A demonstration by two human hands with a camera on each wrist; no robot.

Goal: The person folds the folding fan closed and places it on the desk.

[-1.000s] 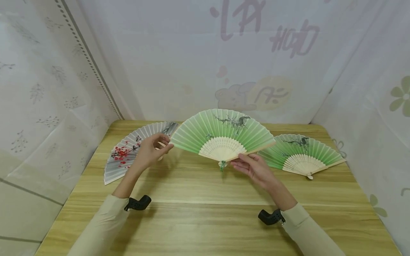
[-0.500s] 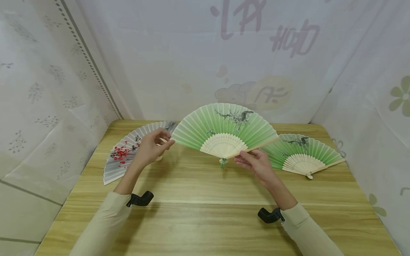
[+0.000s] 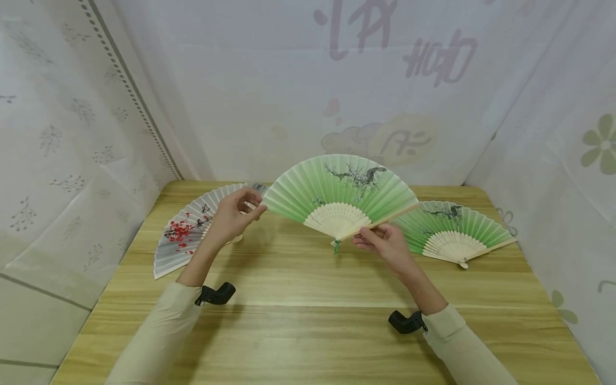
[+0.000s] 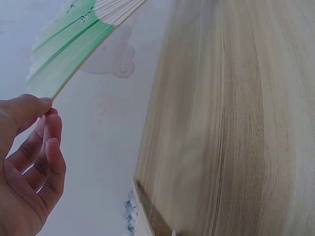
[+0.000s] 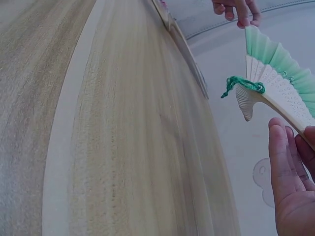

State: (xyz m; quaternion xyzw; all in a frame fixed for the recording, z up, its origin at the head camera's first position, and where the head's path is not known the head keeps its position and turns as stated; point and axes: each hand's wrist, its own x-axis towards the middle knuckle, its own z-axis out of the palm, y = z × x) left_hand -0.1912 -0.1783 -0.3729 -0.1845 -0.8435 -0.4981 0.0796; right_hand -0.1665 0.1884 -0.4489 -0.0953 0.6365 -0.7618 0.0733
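Observation:
A green folding fan (image 3: pixel 308 184) with a dark branch print is spread out in the air above the table. My left hand (image 3: pixel 233 216) pinches its left corner between thumb and fingertip, as the left wrist view shows at the fan's tip (image 4: pixel 74 61). Lower right, my right hand (image 3: pixel 387 246) grips the pale outer rib, thumb in front. A green cord (image 5: pixel 246 84) hangs at the pivot. Behind my left hand lies a grey-white folding fan (image 3: pixel 168 254) with red blossoms, partly hidden. A second green folding fan (image 3: pixel 454 246) lies spread to the right, its left end overlapped from my viewpoint.
The fans lie toward the back of a wooden table (image 3: pixel 298 337). Printed cloth (image 3: pixel 250 96) hangs behind the table and along both sides. A black wrist mount (image 3: pixel 216 294) sticks out from the left sleeve, another wrist mount (image 3: pixel 406 322) from the right.
The held green fan has risen a little and shifted slightly right, with both hands keeping hold of it. The two fans on the table stay where they were.

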